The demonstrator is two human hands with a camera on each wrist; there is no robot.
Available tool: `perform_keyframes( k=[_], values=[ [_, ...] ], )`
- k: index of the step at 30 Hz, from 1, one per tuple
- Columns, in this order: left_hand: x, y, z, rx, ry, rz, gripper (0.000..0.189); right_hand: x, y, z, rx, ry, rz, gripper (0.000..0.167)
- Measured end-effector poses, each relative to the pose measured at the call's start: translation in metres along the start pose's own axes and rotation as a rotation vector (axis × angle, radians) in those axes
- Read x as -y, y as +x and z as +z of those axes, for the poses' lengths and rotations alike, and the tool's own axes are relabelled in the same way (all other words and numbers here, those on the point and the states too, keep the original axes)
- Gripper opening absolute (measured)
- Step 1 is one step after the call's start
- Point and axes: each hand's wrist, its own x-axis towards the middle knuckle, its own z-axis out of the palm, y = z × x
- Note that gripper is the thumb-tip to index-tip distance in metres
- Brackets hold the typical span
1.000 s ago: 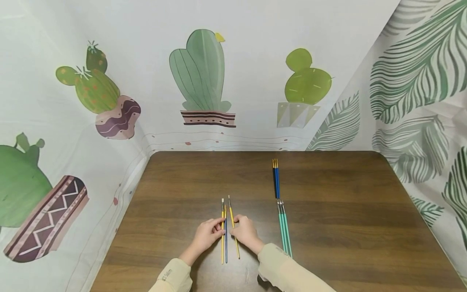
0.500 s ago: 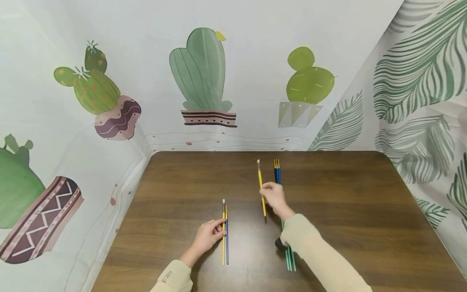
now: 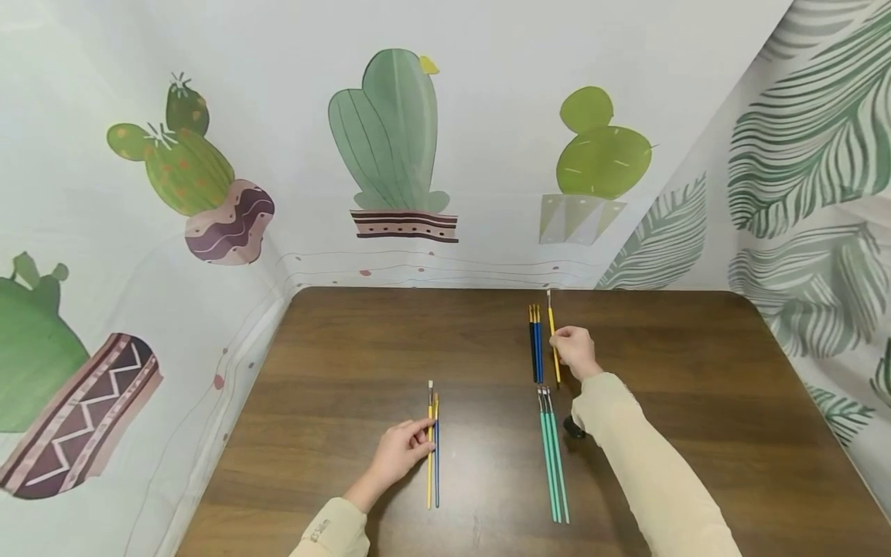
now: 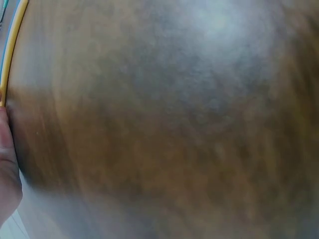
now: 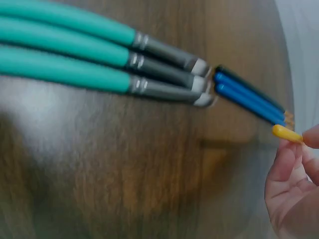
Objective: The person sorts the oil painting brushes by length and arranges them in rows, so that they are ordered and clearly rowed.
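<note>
My left hand (image 3: 400, 452) rests at the middle of the table, thumb and fingertips at a yellow paintbrush (image 3: 430, 480) and a blue paintbrush (image 3: 437, 483) lying side by side. In the left wrist view, only part of this hand (image 4: 7, 174) shows beside the yellow handle (image 4: 14, 40). Farther back, my right hand (image 3: 576, 350) pinches another yellow paintbrush (image 3: 552, 321), bristles pointing away. It is just right of a group of dark and blue paintbrushes (image 3: 537, 348). The right wrist view shows the yellow handle's end (image 5: 286, 133) between my fingertips.
Several teal paintbrushes (image 3: 553, 464) lie in a row in front of the blue group, bristles toward it. The brown wooden table (image 3: 334, 348) ends at a cactus-printed cloth backdrop (image 3: 487, 155). A small dark object (image 3: 574, 427) shows under my right sleeve.
My right hand has carried one yellow paintbrush from beside the left hand to the back right, past the blue group. My left hand has stayed at its two brushes.
</note>
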Motion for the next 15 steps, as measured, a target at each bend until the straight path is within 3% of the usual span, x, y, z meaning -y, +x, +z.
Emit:
perform_keyframes(
  k=[7, 15],
  values=[
    [-0.001, 0.0, 0.001, -0.002, 0.001, 0.011, 0.036, -0.007, 0.004, -0.005, 0.047, -0.03, -0.013, 0.028],
    [-0.002, 0.0, 0.0, -0.007, 0.006, -0.003, 0.036, -0.018, 0.001, -0.003, 0.089, 0.019, -0.026, 0.027]
  ],
)
